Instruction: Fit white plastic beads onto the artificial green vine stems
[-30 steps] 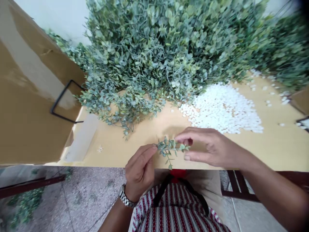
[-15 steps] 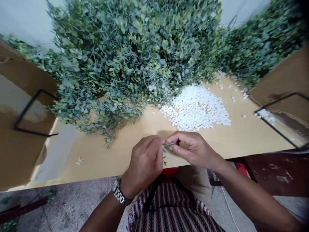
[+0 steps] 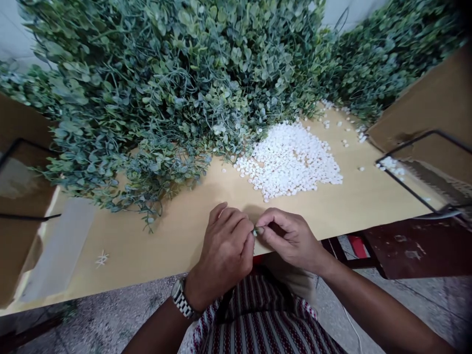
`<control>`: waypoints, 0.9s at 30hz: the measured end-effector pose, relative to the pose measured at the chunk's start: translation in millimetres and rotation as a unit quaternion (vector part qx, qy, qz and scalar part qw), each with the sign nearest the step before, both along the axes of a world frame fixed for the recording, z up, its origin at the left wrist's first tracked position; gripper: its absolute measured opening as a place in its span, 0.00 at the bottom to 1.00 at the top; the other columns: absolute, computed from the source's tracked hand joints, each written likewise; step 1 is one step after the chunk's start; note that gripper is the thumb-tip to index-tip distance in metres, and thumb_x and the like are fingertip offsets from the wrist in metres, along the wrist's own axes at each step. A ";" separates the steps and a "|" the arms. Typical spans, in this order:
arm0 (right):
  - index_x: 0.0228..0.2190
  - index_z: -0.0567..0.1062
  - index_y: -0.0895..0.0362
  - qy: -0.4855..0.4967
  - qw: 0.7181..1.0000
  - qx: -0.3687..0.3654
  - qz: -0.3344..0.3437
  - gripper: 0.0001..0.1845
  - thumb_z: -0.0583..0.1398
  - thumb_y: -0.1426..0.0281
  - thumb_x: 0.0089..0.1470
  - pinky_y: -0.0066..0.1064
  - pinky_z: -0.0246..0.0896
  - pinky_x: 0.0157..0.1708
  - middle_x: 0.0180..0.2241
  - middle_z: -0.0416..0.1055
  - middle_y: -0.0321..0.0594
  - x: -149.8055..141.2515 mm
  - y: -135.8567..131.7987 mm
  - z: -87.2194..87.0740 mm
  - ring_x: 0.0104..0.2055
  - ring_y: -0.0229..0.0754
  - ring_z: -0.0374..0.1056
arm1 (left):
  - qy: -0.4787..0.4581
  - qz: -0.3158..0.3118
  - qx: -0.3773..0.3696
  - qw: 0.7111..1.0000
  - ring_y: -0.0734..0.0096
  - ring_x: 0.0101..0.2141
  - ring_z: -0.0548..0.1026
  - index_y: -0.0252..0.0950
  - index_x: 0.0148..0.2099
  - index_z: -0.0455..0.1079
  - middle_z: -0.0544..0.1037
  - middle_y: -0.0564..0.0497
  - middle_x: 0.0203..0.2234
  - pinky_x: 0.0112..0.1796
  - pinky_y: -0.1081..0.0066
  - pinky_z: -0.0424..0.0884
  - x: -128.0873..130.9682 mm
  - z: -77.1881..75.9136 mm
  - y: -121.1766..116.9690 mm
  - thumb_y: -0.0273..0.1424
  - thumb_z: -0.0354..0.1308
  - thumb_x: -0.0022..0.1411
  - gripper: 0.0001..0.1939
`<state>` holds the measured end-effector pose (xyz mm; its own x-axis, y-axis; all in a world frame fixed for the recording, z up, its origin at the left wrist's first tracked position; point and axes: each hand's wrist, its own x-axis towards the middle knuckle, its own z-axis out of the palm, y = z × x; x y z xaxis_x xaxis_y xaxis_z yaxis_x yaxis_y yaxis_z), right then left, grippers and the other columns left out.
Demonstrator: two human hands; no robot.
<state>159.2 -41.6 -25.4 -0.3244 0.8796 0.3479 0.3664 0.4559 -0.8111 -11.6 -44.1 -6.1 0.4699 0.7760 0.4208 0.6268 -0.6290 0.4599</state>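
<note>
Between cardboard panels [image 3: 429,101] at left and right, foliage [image 3: 206,73] lines the table's [image 3: 147,265] back, piled beads [image 3: 291,160] before it, a sprig [image 3: 255,231] between the hands [image 3: 225,248] nearer the front edge.

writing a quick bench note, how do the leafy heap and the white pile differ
The leafy heap is green, while the white pile is white. The leafy heap is tall and tangled; the white pile lies low, made of small loose pieces. The leafy heap spreads wide, while the white pile covers a smaller patch near the right hand. Both lie on the table.
</note>
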 end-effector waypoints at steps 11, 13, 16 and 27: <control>0.31 0.74 0.61 -0.270 0.952 0.142 -0.028 0.09 0.53 0.75 0.56 0.32 0.62 0.30 0.28 0.70 0.44 30.8 41.4 6.8 0.31 0.42 0.68 | -0.147 0.022 -0.168 0.975 0.71 0.36 0.70 0.37 0.34 0.63 0.72 0.53 0.29 0.45 0.67 0.64 -7.8 2.0 5.3 0.21 0.50 0.58 0.06; 0.29 0.74 0.62 -0.310 0.933 0.182 -0.031 0.10 0.53 0.75 0.57 0.33 0.62 0.30 0.26 0.70 0.45 26.0 40.2 4.2 0.30 0.43 0.68 | -0.167 0.046 -0.207 0.963 0.71 0.34 0.69 0.37 0.34 0.64 0.71 0.53 0.29 0.40 0.70 0.65 -8.0 3.8 6.1 0.22 0.50 0.58 0.06; 0.26 0.73 0.62 -0.328 0.915 0.232 -0.046 0.11 0.53 0.76 0.56 0.33 0.61 0.28 0.24 0.69 0.45 23.4 36.4 -0.4 0.28 0.43 0.67 | -0.186 0.065 -0.247 0.949 0.74 0.30 0.67 0.37 0.33 0.64 0.69 0.54 0.27 0.34 0.72 0.64 -7.3 7.1 7.9 0.21 0.50 0.56 0.06; 0.27 0.72 0.56 0.173 0.979 -0.101 -0.043 0.03 0.62 0.71 0.51 0.27 0.59 0.27 0.25 0.68 0.34 -3.4 19.6 10.5 0.28 0.35 0.64 | -0.194 0.015 -0.284 0.939 0.76 0.26 0.63 0.35 0.30 0.61 0.67 0.54 0.26 0.29 0.75 0.60 -7.7 7.9 12.7 0.24 0.50 0.59 0.05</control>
